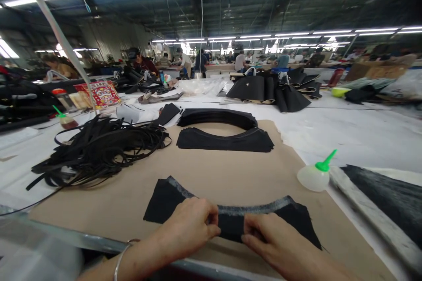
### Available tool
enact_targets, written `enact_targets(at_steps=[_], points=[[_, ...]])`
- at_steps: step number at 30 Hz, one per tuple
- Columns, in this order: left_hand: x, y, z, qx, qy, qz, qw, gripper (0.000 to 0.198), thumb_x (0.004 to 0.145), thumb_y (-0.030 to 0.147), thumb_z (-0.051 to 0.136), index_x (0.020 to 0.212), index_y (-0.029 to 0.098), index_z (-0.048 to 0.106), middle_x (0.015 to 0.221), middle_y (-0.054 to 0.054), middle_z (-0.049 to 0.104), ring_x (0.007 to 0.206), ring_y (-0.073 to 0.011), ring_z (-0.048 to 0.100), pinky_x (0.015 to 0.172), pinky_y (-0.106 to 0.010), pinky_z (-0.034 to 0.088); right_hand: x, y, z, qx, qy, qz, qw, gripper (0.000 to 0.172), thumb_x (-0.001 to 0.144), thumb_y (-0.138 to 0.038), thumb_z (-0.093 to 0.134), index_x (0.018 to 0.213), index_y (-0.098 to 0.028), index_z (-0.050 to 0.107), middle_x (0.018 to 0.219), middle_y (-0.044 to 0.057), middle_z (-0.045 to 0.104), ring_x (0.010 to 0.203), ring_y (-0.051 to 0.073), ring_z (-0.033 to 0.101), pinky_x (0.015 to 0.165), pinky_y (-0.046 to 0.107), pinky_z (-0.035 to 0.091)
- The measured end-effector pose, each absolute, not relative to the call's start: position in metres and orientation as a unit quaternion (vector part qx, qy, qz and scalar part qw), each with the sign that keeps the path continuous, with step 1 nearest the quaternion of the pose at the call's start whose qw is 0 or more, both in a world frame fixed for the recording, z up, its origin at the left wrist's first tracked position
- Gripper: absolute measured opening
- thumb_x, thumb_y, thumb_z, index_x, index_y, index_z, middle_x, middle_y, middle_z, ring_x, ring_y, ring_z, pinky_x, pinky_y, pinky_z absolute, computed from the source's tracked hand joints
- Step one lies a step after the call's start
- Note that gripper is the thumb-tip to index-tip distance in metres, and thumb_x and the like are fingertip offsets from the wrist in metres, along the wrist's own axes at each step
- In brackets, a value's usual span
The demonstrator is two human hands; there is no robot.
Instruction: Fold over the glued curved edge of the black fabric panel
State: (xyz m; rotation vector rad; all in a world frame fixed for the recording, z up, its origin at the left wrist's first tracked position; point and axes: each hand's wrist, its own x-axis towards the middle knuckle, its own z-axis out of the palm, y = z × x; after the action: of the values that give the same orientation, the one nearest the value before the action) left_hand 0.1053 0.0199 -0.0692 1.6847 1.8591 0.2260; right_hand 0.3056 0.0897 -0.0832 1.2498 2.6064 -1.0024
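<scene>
A curved black fabric piece (231,226) lies before me on the tan board, with a greyish band along its concave far edge. My left hand (194,219) is closed over its middle, fingers curled and thumb close to the near edge. To the right of it, a small gap away, my right hand (270,237) is closed on the same piece in a like pinch. The exact grip of the fingertips is partly hidden. Farther up the board sit two stacks of similar curved black pieces, a near stack (224,141) and a far stack (214,117).
A tangled heap of black strips (102,149) spreads over the left of the tan board (184,162). A squeeze bottle with green nozzle (314,175) stands at right, beside a pale bar (362,206). Black panels (253,88) lie at the back. Several people work beyond.
</scene>
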Motion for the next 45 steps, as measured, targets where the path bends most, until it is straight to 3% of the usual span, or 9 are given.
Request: enact_targets(at_steps=[6,20,45], points=[[0.102,0.035,-0.077,0.638,0.728,0.049,0.246,0.008,0.076,0.026,0.059,0.077,0.026,0.067,0.072,-0.001,0.068,0.076,-0.0223,0.064,0.061,-0.027,0.035,0.288,0.098,-0.091,0.433,0.848,-0.300,0.054,0.018,0.087,-0.022,0.051,0.073,-0.020,0.062,0.075,0.002,0.068,0.070,0.017,0.060,0.060,0.027,0.028],[0.091,0.056,-0.106,0.641,0.724,0.055,0.250,0.012,0.080,0.025,0.055,0.081,0.024,0.067,0.080,-0.004,0.072,0.083,-0.0250,0.068,0.066,-0.030,0.043,0.271,0.112,-0.112,0.462,0.849,-0.241,0.089,0.023,0.092,-0.023,0.048,0.076,-0.020,0.065,0.073,0.005,0.070,0.069,0.019,0.064,0.057,0.028,0.024],[0.094,0.061,-0.115,0.633,0.729,0.035,0.259,0.022,0.086,0.026,0.051,0.086,0.020,0.072,0.088,-0.009,0.075,0.089,-0.0265,0.069,0.074,-0.033,0.049,0.264,0.116,-0.118,0.464,0.855,-0.194,0.124,0.023,0.093,-0.023,0.046,0.083,-0.021,0.066,0.080,0.008,0.072,0.080,0.027,0.068,0.058,0.030,0.027]])
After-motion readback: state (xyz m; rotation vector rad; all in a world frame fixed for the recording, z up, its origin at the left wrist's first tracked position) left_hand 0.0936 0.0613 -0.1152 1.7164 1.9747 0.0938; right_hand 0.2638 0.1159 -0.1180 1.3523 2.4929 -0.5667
